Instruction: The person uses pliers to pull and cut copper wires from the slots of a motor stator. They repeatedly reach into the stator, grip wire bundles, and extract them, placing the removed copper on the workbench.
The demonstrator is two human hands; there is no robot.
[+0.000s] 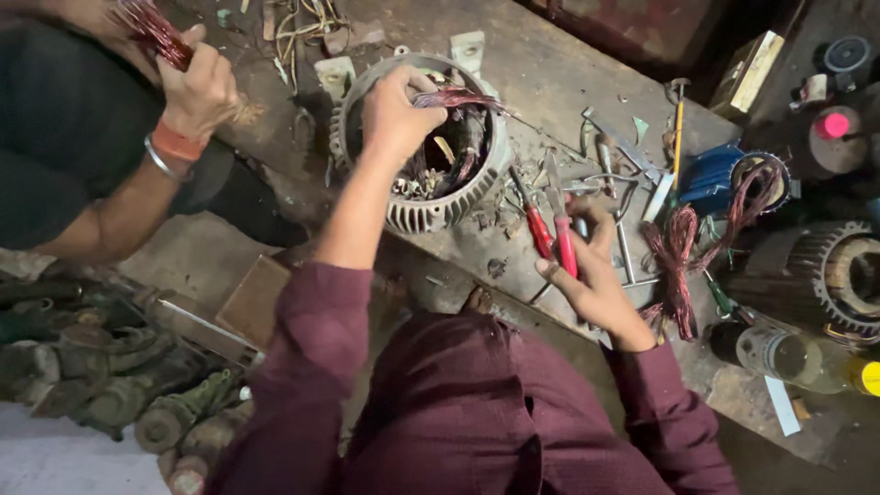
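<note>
— Now, where is each hand of the person in the maroon sleeves?

— Left hand (392,115) is up on the rim of the finned motor housing (417,147), fingers closed around a bundle of reddish copper wire (458,99) that comes out of the bore. Right hand (591,275) lies lower and to the right on the table (550,82), curled around red-handled pliers (559,240).

— Which way do the pliers run?

— Their long axis goes from the palm up and slightly left, with the metal nose toward the housing. The handles are inside the grip; I cannot tell whether the nose is parted.

— So which hand is nearer the windings?

— The left, plainly; it touches them. The right sits well apart, to the lower right of the housing, with scattered tools (623,156) just beyond it.

— Anything else about?

— A loose skein of copper wire (674,266) lies just right of the right hand. At top left another person's hand (197,87), with an orange wristband, grips a separate tuft of wire (151,27).
</note>
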